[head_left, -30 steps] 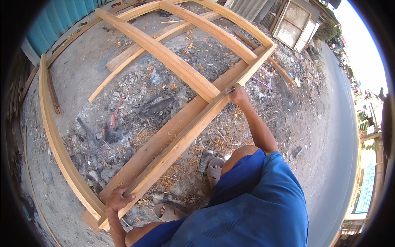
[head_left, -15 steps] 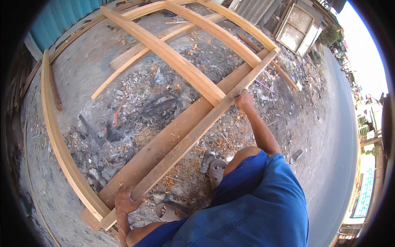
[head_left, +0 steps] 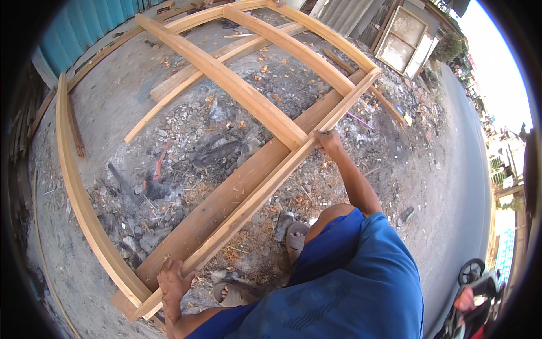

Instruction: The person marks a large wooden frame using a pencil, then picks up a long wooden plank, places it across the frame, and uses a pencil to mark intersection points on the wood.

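Note:
A large frame of pale wooden beams lies in front of me, its near side a long wooden rail (head_left: 248, 210) that runs from lower left to upper right. Near the rail's lower left end, my left hand (head_left: 174, 279) is closed over it, fingers on the far side. My right hand (head_left: 329, 143) grips the same rail further up, close to where a crossbeam (head_left: 226, 79) meets it. A small dark thing shows at the right hand's fingertips, too small to name. Under the frame rests a wide brown plank (head_left: 220, 201), just beyond the rail.
A curved side beam (head_left: 84, 195) bounds the frame at left. Rubble, ash and wood shavings cover the ground (head_left: 186, 147). My sandalled feet stand close behind the rail. On the right runs a paved road (head_left: 466, 186) with a motorbike (head_left: 474, 288). A blue corrugated wall (head_left: 84, 31) stands far left.
The rail has rolled slightly in my hands, showing more of its pale edge, and its upper right part has shifted a little toward lower left. A motorbike has come into view on the road.

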Available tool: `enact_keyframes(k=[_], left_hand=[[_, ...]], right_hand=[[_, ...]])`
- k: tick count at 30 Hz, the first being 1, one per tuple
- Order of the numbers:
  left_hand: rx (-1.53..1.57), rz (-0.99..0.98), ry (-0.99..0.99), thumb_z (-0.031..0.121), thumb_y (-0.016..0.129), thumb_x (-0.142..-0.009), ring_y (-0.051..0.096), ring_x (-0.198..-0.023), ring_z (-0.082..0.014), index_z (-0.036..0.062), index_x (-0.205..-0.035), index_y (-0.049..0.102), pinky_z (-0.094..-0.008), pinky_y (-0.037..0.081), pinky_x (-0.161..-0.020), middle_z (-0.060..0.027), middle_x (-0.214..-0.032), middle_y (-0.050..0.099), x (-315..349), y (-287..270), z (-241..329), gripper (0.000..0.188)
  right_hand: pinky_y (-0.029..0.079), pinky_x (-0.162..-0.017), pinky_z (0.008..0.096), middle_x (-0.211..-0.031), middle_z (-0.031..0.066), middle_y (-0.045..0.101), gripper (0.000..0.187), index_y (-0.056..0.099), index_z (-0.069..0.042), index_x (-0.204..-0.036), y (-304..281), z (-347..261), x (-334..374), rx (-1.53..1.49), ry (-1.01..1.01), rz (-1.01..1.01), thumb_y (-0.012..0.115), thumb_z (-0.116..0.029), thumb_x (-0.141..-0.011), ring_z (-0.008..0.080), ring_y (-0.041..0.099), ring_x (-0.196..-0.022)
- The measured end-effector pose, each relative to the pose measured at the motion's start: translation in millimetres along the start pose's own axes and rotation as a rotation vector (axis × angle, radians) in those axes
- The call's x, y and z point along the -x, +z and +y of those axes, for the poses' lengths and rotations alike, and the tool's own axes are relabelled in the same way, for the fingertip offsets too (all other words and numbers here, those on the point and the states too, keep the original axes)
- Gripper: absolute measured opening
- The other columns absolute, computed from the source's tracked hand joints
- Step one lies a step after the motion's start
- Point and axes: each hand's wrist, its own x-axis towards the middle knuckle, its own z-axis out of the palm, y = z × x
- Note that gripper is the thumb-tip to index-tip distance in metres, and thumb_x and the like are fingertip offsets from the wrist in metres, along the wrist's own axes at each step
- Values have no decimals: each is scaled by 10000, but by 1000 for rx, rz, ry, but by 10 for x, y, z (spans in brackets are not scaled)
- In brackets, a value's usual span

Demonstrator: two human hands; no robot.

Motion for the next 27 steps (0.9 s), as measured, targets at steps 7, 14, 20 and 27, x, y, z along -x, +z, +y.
enact_keyframes(k=[7, 14, 20, 27], left_hand=[[-11, 3, 37, 278, 940, -619, 644, -895, -405, 70, -916, 667, -524, 521, -759, -135, -963, 626, -64, 73, 151, 453], [-15, 100, 58, 260, 883, -696, 670, -985, -392, 104, -1098, 710, -506, 552, -834, -150, -1052, 686, 133, 2, -90, 465], [-12, 193, 210, 386, 875, -687, 662, -925, -351, 113, -1032, 676, -493, 509, -863, -98, -982, 693, -179, 12, -79, 483], [-25, 373, -326, 360, 909, -669, 538, -1178, -364, 129, -1363, 579, -513, 387, -1048, -119, -1242, 617, 790, -118, -307, 801]], right_hand=[[458, -434, 299, -802, 107, 646, 341, 647, 90, -1058, -203, 55, -34, -253, 48, -41, 759, -211, -944, 154, 560, -557], [505, -463, 317, -723, 91, 635, 368, 672, 41, -953, 251, -383, 38, -53, 2, -26, 800, -298, -889, 158, 603, -568], [399, -430, 255, -673, -17, 531, 352, 691, -69, -931, -431, 493, -768, -210, 41, -63, 824, -390, -872, 92, 482, -513], [385, -424, 227, -672, -29, 504, 423, 725, -66, -1020, -260, 552, -1010, -172, 41, -150, 828, -446, -865, 94, 474, -514]])
